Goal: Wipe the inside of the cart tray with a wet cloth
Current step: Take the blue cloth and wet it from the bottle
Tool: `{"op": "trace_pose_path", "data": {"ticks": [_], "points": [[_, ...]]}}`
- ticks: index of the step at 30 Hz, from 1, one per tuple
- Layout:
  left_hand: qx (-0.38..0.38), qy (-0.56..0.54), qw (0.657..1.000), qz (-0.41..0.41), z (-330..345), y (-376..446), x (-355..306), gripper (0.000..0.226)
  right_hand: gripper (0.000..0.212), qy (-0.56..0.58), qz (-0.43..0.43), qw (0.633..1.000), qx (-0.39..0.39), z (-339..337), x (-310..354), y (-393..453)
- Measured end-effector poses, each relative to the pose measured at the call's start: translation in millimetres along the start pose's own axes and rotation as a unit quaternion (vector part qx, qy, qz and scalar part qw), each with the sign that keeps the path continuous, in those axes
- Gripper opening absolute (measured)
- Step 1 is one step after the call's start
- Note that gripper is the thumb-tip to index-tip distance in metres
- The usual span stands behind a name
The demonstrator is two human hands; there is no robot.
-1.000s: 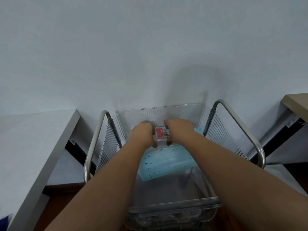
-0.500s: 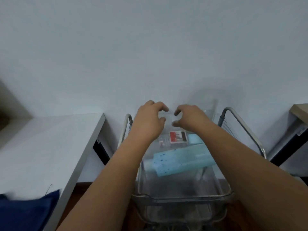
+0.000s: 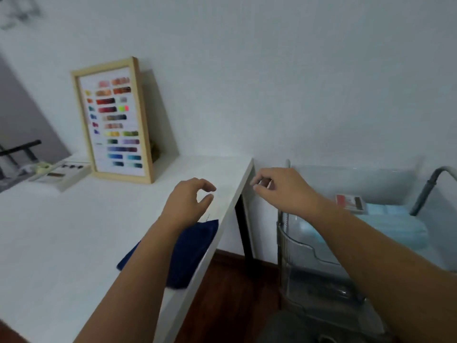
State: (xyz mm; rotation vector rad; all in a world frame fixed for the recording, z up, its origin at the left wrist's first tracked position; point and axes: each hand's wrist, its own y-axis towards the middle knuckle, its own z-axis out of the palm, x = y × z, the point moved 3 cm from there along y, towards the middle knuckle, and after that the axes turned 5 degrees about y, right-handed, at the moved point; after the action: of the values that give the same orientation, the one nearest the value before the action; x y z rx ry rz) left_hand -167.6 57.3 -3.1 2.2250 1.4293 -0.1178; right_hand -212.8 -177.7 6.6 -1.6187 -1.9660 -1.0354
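Both hands, left [image 3: 188, 201] and right [image 3: 284, 189], are held loosely curled and empty above the dark blue cloth [image 3: 188, 251] on the white table [image 3: 74, 231], beside the cart tray [image 3: 309, 246]; cloth pickup is judged next.

The white tabletop [image 3: 74, 231] lies open across its middle and near side; a dark blue cloth [image 3: 193, 248] sits at its right edge, partly under the left forearm. At the back, a wooden-framed colour chart [image 3: 116, 120] leaning on the wall and a flat white box [image 3: 61, 172] take up room. A narrow gap separates the table from the clear plastic cart tray [image 3: 309, 246], whose walls, grey metal handle [image 3: 430, 189] and pale blue pack [image 3: 395, 219] crowd its inside.
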Motion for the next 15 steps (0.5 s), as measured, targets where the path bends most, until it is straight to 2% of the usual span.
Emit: {"op": "trace_pose_path", "data": {"ticks": [5, 7, 10, 12, 15], "points": [[0.006, 0.04, 0.997, -0.066, -11.8, -34.0, 66.1, 0.02, 0.014, -0.007, -0.025, 0.997, 0.068, 54.0, 27.1, 1.5], [0.014, 0.051, 0.995, -0.091, -12.9, -41.1, 84.2, 0.029, 0.017, -0.019, -0.021, 0.996, 0.082, 74.9, 31.5, 3.1], [0.064, 0.072, 0.983, -0.154, -6.7, -48.7, 103.8, 0.045, 0.025, -0.034, -0.017, 0.994, 0.105, 105.2, 34.4, 3.9], [0.079, 0.059, 0.979, -0.178, -1.2, -51.9, 110.6, 0.049, 0.033, -0.049, -0.018, 0.991, 0.12, 122.2, 36.6, 3.3], [0.056, 0.009, 0.983, -0.173, 2.1, -50.6, 111.8, 0.048, 0.041, -0.069, -0.022, 0.989, 0.127, 139.9, 40.1, 1.9]]}}
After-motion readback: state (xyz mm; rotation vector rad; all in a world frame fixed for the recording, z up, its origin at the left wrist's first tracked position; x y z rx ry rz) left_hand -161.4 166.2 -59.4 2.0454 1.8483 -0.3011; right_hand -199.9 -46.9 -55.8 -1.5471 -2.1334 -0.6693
